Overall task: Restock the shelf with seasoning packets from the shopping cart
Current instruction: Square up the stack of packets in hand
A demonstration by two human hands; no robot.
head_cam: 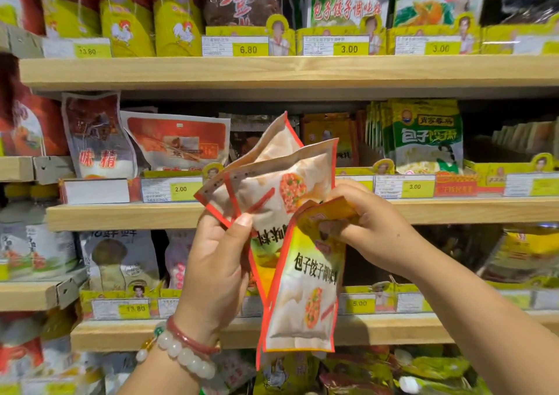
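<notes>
Several orange-and-yellow seasoning packets (281,182) with red edges are fanned out in front of the middle shelf (127,216). My left hand (216,261), with bead bracelets on its wrist, grips the lower part of the bunch, thumb pressed on the front. My right hand (367,222) pinches the yellow top of one upright packet (308,291) that hangs down before the lower shelf. Matching orange packets (329,140) stand in a row at the back of the middle shelf, just behind the raised ones.
Wooden shelves carry yellow price tags. Green dumpling-seasoning packets (426,134) stand right of the orange row, red-and-white bags (178,143) to its left. Yellow rooster bags (178,22) fill the top shelf. More packets (348,373) lie below at the bottom edge.
</notes>
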